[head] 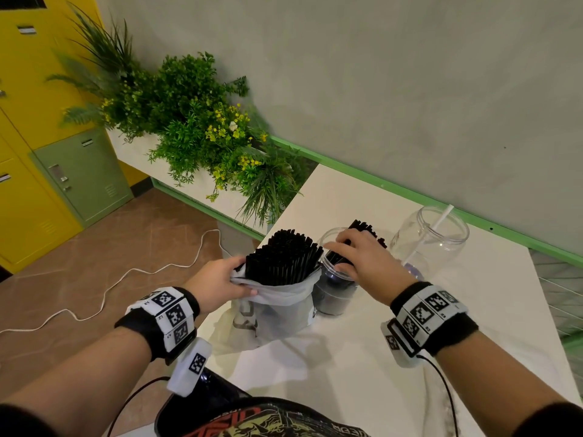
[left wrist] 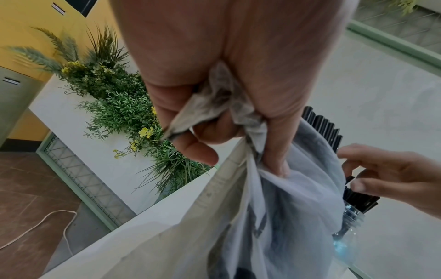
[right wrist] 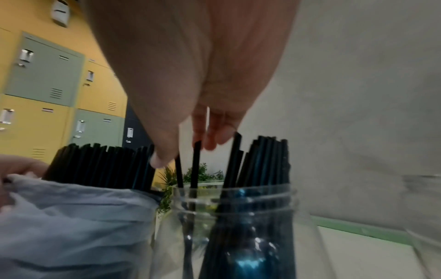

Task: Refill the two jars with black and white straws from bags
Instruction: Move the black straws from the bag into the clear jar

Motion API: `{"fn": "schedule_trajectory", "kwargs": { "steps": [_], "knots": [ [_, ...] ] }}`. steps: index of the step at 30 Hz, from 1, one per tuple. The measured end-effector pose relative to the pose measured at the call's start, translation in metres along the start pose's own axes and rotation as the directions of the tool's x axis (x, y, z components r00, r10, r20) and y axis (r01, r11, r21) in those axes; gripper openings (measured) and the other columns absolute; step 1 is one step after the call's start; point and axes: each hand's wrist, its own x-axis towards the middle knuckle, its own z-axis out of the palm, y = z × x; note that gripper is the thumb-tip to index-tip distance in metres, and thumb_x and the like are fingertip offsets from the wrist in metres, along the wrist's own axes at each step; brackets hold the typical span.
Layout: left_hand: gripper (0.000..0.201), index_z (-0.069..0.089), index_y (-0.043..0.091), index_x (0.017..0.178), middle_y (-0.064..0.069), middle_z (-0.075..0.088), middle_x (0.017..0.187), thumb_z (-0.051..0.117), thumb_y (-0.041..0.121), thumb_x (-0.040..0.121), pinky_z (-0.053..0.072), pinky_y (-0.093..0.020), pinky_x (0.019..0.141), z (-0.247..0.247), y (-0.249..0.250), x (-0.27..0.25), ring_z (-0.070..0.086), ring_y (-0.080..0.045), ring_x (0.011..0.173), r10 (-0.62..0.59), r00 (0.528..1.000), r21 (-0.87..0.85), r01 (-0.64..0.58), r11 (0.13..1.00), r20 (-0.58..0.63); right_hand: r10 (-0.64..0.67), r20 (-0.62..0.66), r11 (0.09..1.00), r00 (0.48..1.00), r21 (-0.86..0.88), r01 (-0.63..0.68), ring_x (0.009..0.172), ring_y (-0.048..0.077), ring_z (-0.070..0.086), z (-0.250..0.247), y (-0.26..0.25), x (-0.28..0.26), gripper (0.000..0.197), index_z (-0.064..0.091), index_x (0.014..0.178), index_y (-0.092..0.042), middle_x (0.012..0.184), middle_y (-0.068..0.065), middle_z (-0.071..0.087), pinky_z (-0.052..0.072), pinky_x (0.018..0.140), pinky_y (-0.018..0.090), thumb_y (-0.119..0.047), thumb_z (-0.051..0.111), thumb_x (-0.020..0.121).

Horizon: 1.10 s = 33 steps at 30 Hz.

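A white plastic bag (head: 277,298) packed with upright black straws (head: 284,257) stands on the white table (head: 362,373). My left hand (head: 233,280) grips the bunched rim of the bag (left wrist: 286,217) on its left side. Right beside it stands a clear jar (head: 334,298) holding a leaning bundle of black straws (head: 367,230). My right hand (head: 339,257) hovers over the jar mouth (right wrist: 238,198). Its fingers (right wrist: 214,136) are fairly straight and touch the tops of two loose straws (right wrist: 197,160). A second clear jar (head: 432,241) at the right holds one white straw (head: 443,219).
The table's left edge runs close beside the bag. A planter of green plants (head: 195,127) sits behind on the left, with yellow and green lockers (head: 38,127) beyond. A white cable (head: 126,274) lies on the floor. A grey wall backs the table.
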Motion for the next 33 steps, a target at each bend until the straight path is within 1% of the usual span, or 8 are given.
{"fn": "schedule_trajectory", "kwargs": {
  "steps": [4, 6, 10, 14, 19, 25, 29, 33],
  "knots": [
    [0.054, 0.057, 0.03, 0.125, 0.01, 0.067, 0.112, 0.078, 0.032, 0.076, 0.048, -0.027, 0.086, 0.0, -0.001, 0.0, 0.062, -0.009, 0.1, 0.0, 1.0, 0.013, 0.0, 1.0, -0.002, 0.102, 0.071, 0.987, 0.992, 0.115, -0.11, 0.09, 0.024, 0.058, -0.007, 0.003, 0.019, 0.012, 0.072, 0.092, -0.007, 0.096, 0.007, 0.062, 0.047, 0.085, 0.04, -0.004, 0.061, 0.088],
    [0.05, 0.058, 0.029, 0.122, 0.01, 0.068, 0.11, 0.078, 0.033, 0.076, 0.049, -0.028, 0.086, -0.001, -0.002, -0.001, 0.062, -0.009, 0.099, -0.002, 1.0, 0.018, 0.002, 1.0, -0.004, 0.181, 0.029, 0.976, 0.983, 0.114, -0.184, 0.089, 0.021, 0.058, -0.018, 0.008, 0.031, 0.012, 0.072, 0.087, -0.009, 0.094, 0.005, 0.061, 0.046, 0.086, 0.033, -0.004, 0.061, 0.088],
    [0.054, 0.057, 0.028, 0.125, 0.009, 0.067, 0.113, 0.078, 0.035, 0.075, 0.048, -0.028, 0.085, -0.002, -0.003, -0.001, 0.062, -0.01, 0.1, -0.009, 1.0, 0.019, 0.009, 1.0, -0.006, 0.27, -0.046, 0.961, 0.962, 0.072, -0.266, 0.098, 0.025, 0.058, -0.039, 0.023, 0.058, 0.015, 0.073, 0.098, -0.007, 0.101, 0.01, 0.064, 0.038, 0.085, 0.021, -0.004, 0.061, 0.088],
    [0.053, 0.057, 0.028, 0.125, 0.009, 0.067, 0.112, 0.078, 0.031, 0.076, 0.046, -0.025, 0.084, -0.002, 0.0, 0.0, 0.061, -0.01, 0.1, 0.001, 1.0, 0.018, 0.0, 1.0, -0.009, 0.353, 0.007, 0.936, 0.936, -0.018, -0.353, 0.119, 0.03, 0.044, -0.031, 0.034, 0.062, 0.033, 0.061, 0.125, -0.014, 0.128, 0.01, 0.052, 0.034, 0.102, 0.034, -0.014, 0.061, 0.092],
    [0.054, 0.057, 0.028, 0.125, 0.009, 0.068, 0.113, 0.078, 0.031, 0.076, 0.049, -0.03, 0.09, -0.002, -0.002, 0.0, 0.062, -0.01, 0.101, 0.0, 1.0, 0.002, 0.0, 1.0, -0.009, 0.345, -0.269, 0.937, 0.899, 0.15, -0.315, 0.126, 0.027, 0.035, -0.02, 0.025, 0.013, 0.051, 0.051, 0.133, -0.021, 0.137, 0.005, 0.044, 0.031, 0.108, 0.04, -0.051, 0.051, 0.091],
    [0.055, 0.057, 0.029, 0.126, 0.011, 0.067, 0.115, 0.078, 0.032, 0.076, 0.049, -0.03, 0.091, -0.003, -0.007, 0.002, 0.062, -0.007, 0.103, 0.002, 1.0, -0.013, -0.002, 1.0, -0.002, 0.327, -0.146, 0.944, 0.934, 0.102, -0.314, 0.14, 0.025, 0.022, 0.028, 0.031, -0.029, 0.072, 0.026, 0.147, -0.025, 0.155, 0.002, 0.02, 0.026, 0.114, 0.046, -0.062, 0.044, 0.088],
    [0.053, 0.057, 0.029, 0.125, 0.011, 0.068, 0.111, 0.078, 0.028, 0.076, 0.046, -0.022, 0.083, -0.004, -0.006, 0.003, 0.062, -0.007, 0.101, 0.011, 1.0, -0.009, -0.011, 1.0, -0.009, 0.373, -0.146, 0.91, 0.916, 0.249, -0.331, 0.141, 0.022, 0.022, 0.02, 0.041, 0.001, 0.068, 0.026, 0.148, -0.022, 0.157, 0.002, 0.018, 0.024, 0.117, 0.043, -0.041, 0.058, 0.091],
    [0.053, 0.058, 0.03, 0.125, 0.012, 0.068, 0.111, 0.079, 0.027, 0.076, 0.043, -0.019, 0.08, -0.003, -0.005, 0.003, 0.061, -0.005, 0.101, 0.017, 1.0, -0.013, -0.017, 1.0, -0.019, 0.3, -0.008, 0.931, 0.954, 0.22, -0.291, 0.137, 0.02, 0.028, 0.016, 0.038, 0.028, 0.07, 0.03, 0.146, -0.032, 0.152, 0.0, 0.027, 0.028, 0.113, 0.038, -0.052, 0.06, 0.086]
  ]
}}
